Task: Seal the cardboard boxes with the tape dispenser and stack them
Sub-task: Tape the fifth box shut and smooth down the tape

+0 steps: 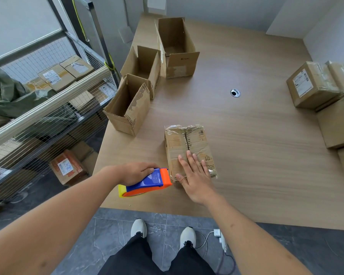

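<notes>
A closed cardboard box (187, 141) lies on the wooden table (256, 135) near its front edge, with clear tape along its top seam. My right hand (195, 175) presses flat on the near end of this box, fingers straight. My left hand (136, 172) grips a blue and orange tape dispenser (149, 182) held just left of the box's near end. Three open, unsealed cardboard boxes (127, 105) (145, 66) (176, 46) stand in a row along the table's left side.
Sealed boxes (310, 86) are stacked at the table's right edge. A wire cage trolley (38, 108) with parcels stands to the left of the table. A cable grommet (235, 93) sits mid-table. A white power strip (222, 241) and cord lie on the floor by my feet.
</notes>
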A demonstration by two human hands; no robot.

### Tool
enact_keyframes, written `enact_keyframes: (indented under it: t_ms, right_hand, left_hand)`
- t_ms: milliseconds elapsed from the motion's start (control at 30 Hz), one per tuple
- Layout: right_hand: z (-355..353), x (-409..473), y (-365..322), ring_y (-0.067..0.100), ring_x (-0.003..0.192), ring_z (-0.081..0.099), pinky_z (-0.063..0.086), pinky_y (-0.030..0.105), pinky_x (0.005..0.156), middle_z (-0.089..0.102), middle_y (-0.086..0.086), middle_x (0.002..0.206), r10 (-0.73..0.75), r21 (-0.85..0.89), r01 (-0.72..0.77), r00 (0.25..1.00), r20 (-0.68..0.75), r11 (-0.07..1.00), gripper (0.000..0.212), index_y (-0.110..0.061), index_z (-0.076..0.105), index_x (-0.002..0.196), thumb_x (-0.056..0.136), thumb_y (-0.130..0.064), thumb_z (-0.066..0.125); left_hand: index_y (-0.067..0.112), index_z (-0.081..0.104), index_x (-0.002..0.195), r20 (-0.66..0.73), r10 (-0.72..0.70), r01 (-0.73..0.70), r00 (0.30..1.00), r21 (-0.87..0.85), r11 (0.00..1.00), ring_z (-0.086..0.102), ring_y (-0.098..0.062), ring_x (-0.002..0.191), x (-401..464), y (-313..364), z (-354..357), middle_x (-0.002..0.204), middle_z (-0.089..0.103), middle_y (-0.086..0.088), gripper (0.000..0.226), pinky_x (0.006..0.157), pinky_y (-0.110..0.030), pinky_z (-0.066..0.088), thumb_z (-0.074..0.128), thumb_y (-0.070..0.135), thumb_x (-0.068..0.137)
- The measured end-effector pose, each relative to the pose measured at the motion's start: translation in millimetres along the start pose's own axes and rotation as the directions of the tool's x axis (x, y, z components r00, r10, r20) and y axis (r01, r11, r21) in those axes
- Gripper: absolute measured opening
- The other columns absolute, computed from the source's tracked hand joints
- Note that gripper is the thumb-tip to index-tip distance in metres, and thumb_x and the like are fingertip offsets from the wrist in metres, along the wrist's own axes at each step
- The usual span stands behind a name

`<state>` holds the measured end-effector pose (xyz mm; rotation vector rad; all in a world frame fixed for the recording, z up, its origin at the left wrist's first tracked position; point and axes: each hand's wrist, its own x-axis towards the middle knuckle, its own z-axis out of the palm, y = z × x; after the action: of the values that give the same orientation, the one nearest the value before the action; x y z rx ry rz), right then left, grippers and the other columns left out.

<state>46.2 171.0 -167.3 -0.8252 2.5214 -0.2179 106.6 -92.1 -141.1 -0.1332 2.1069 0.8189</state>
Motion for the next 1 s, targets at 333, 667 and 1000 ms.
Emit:
enact_keyframes:
  t_ms: [333,667,1000]
  right_hand:
    - [-0.7,-0.1,-3.6,0.007,0.15,-0.028,-0.019,0.039,0.123,-0.025,-0.011,0.166,0.021,0.036,-0.021,1.0,0.007,0.999,0.065,-0.042,-0.008,0.16,0.105,-0.06,0.022]
    - [-0.5,-2.3,-7.9,0.008,0.153,-0.021,-0.017,0.039,0.124,-0.015,-0.01,0.169,0.034,0.077,-0.03,0.998,-0.058,0.997,0.076,-0.041,0.003,0.161,0.096,-0.071,0.029]
    - [8.9,-0.6,-33.1,0.019,0.157,-0.011,-0.013,0.047,0.125,-0.006,-0.001,0.171,0.141,0.016,-0.14,0.974,-0.176,0.99,0.083,-0.032,0.011,0.16,0.091,-0.068,0.039]
  left_hand:
    - [0.05,0.029,0.149,-0.358,0.015,0.017,0.934,0.085,0.996,0.058,-0.026,0.089,-0.8,-34.7,-4.2,0.104,0.059,-0.008,0.041,0.086,-0.044,0.048,0.029,0.047,0.109]
    - [0.05,0.024,0.156,-0.585,0.04,0.124,0.81,0.237,0.964,0.05,-0.027,0.096,13.7,-26.6,30.0,0.115,0.05,-0.007,0.071,0.092,-0.037,0.044,0.063,0.05,0.096]
    - [0.043,0.035,0.153,-0.609,0.082,0.097,0.789,0.256,0.962,0.053,-0.028,0.101,22.7,-16.6,35.8,0.117,0.045,-0.009,0.066,0.092,-0.038,0.05,0.064,0.051,0.094]
